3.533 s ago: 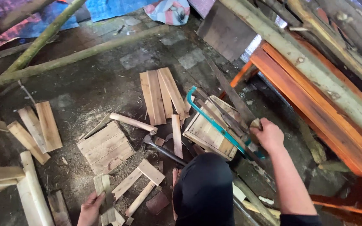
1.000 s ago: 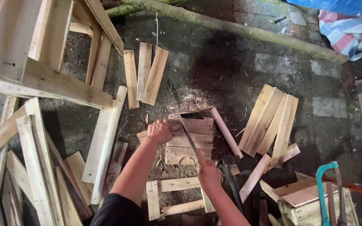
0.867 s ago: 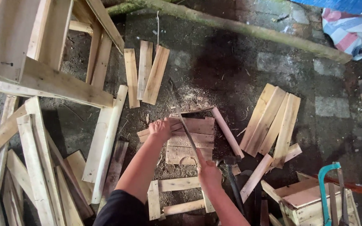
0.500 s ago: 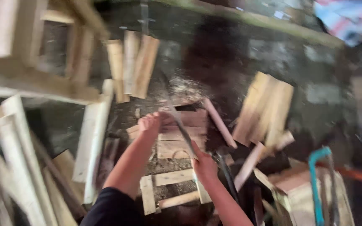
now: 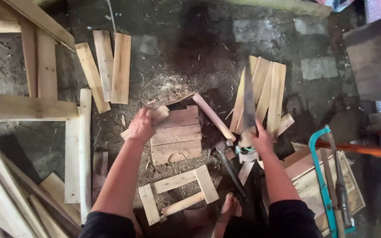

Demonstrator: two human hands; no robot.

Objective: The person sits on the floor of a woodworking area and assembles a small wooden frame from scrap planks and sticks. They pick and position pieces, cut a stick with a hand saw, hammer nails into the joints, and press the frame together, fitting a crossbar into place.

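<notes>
- Raised since a second ago: long machete blade (image 5: 248, 99), then slanting low over the stacked wood block (image 5: 176, 134), now upright and lifted clear to the block's right.
- Shifted too: right hand (image 5: 261, 140), moved out from just below the block to well right of it, fist closed round the blade's pale handle.
- Left hand (image 5: 143, 124) resting on the block's upper left corner, fingers curled shut over a small wood piece (image 5: 158, 114) pinned there.
- Block itself sitting on dark ground dusted with sawdust, built of short flat boards laid edge to edge, pale brown, rough-sawn, a curved notch showing on the lowest board.
- Thin wood stick (image 5: 214, 117) leaning off the block's upper right corner.
- Hammer (image 5: 228, 163) lying just right of and below the block; bare foot (image 5: 230, 207) further below.
- Fan of pale planks (image 5: 273, 94) right of the block, behind the blade.
- Small plank frame (image 5: 179, 191) directly below the block; teal-framed saw (image 5: 325, 176) on a wooden crate (image 5: 347, 183) far right of it.
- Likely risk: a downward chop landing close to the left fingers, since that hand sits on the very piece being steadied.
- Further risk: loose boards sliding or the small piece flying off under a blow, with the foot close by.
</notes>
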